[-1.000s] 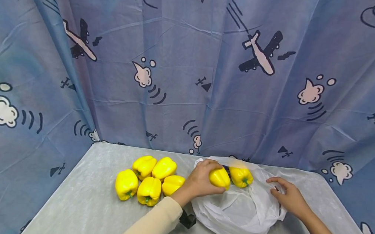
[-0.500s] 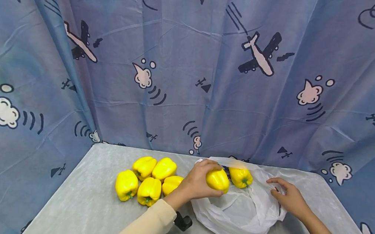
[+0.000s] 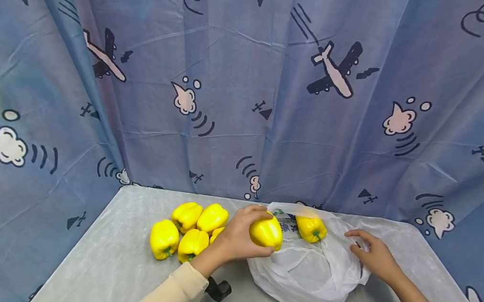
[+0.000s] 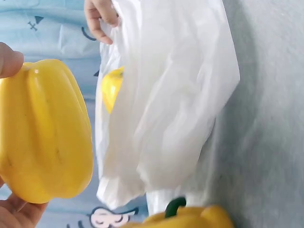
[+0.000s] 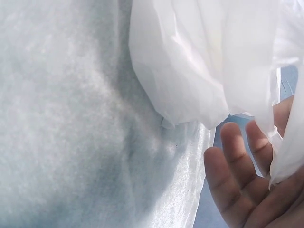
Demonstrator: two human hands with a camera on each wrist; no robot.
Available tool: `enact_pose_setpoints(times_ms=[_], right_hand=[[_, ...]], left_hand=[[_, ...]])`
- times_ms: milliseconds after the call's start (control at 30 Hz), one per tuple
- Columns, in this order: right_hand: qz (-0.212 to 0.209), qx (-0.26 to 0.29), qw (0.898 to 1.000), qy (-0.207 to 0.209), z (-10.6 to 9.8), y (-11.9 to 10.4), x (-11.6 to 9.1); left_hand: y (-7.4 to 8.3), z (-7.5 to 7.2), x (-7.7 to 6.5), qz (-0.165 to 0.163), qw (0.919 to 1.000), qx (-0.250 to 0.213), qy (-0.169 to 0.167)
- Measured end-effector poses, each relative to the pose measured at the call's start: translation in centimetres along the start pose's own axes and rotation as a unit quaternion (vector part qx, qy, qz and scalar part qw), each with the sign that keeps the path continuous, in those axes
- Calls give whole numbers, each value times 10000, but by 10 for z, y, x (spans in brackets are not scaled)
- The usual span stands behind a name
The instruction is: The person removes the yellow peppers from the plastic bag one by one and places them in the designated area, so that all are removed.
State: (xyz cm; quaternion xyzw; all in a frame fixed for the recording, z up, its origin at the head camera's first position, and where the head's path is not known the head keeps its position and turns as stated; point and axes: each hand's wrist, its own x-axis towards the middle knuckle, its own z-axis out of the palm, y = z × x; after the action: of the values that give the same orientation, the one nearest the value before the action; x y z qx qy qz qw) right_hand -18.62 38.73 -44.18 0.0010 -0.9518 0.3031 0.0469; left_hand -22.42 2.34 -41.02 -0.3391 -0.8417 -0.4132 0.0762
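My left hand (image 3: 238,233) grips a yellow bell pepper (image 3: 267,232) above the left rim of a white plastic bag (image 3: 307,291). In the left wrist view this pepper (image 4: 47,133) sits between thumb and fingers, apart from the bag. Another yellow bell pepper (image 3: 311,228) lies inside the bag's mouth toward the back. At the bag's right edge, my right hand (image 3: 374,256) holds the plastic. The right wrist view has the bag's edge running between its thumb and fingers (image 5: 232,147), the outer ones loosely bent.
Several yellow bell peppers (image 3: 192,243) stand grouped on the grey-covered table (image 3: 98,263), left of the bag. The left forearm partly hides that group. A blue patterned curtain (image 3: 229,97) hangs behind and beside the table.
My left hand has moved left with the bell pepper, from over the bag's opening to its left rim. More print inside the bag shows. The right hand and bag stay nearly still.
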Motion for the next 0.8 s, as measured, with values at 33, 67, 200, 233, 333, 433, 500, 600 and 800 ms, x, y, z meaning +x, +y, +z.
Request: enact_pose_setpoints(times_ms=[33,67,200,233,333,433,500,600,800], right_hand=[[4,6,10000,-4,0,0,0],[-10,-13,10000,8,0,0,0],[-91,-143,9998,65,1,1,1],[-122,-183,9997,83,1,1,2],[-154,-176,9997,80,1,1,2],[-148,-166,9997,70,1,0,1],[-133,-151,9998,53,1,-1,1],[-81,-127,9999,35,0,-2,1],[-33,-4,10000,-1,0,-2,1]], left_hand=[[0,-3,-1,-14,10000,-20,20],[-1,-7,-2,-12,10000,-25,50],[-4,-19,-4,27,9998,-54,190],[-6,-22,-4,32,9997,-53,233],[-10,-30,-6,-18,9993,-59,366],[-16,-37,-8,-113,9987,-8,503],[-19,-43,-10,-199,9982,23,565],[-25,-51,-12,-257,9975,59,662],[-39,-69,-18,-349,9951,143,909]])
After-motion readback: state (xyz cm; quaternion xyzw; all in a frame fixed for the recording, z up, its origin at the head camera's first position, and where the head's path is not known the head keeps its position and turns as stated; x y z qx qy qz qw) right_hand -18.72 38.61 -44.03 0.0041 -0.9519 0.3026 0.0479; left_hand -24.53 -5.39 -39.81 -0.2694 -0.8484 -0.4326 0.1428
